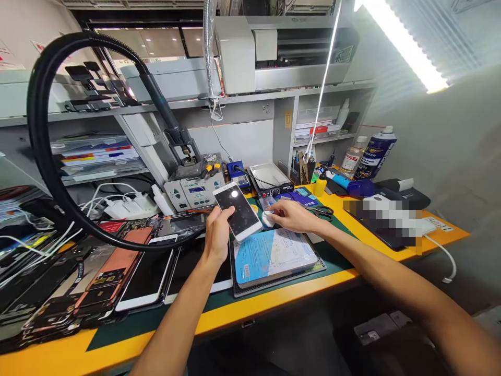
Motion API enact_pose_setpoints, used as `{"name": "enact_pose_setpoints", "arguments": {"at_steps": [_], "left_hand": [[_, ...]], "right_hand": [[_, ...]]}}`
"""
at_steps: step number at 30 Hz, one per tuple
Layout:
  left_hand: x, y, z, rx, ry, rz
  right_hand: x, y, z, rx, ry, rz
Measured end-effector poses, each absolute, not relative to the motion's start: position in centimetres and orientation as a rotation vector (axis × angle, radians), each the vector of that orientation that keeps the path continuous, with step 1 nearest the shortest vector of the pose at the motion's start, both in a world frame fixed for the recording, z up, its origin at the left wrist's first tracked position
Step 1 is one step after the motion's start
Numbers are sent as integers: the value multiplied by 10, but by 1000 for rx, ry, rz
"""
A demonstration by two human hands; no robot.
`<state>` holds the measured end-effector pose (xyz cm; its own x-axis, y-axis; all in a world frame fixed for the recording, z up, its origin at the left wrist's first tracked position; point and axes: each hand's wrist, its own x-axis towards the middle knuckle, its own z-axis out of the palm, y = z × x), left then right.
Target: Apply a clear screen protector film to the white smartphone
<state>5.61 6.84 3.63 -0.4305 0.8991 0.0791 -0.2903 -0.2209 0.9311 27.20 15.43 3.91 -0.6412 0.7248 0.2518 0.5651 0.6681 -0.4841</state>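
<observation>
- Left hand (218, 235): fingers closed around the lower part of a white smartphone (237, 211), held tilted above the tabletop (219, 317), dark screen facing up.
- Right hand (293, 216): pinching a white cloth pad (268, 219) just beside the smartphone's right edge.
- Below both hands: blue printed booklet (270, 256) on a dark tray (301, 278), on a green work mat (129, 326).
- Left side of tabletop: phones (143, 277) and opened phone housings (104, 277), side by side.
- Near back edge: soldering station (194, 192); scissors (323, 212) right of the hands.
</observation>
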Motion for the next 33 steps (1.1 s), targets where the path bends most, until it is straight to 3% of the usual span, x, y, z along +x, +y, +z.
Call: {"name": "enact_pose_setpoints", "arguments": {"at_steps": [17, 33], "left_hand": [[42, 74, 44, 731, 1234, 1897], [64, 63, 43, 925, 1079, 1617]], "right_hand": [[284, 173, 46, -1064, -2072, 694], [266, 133, 60, -782, -2008, 1565]]}}
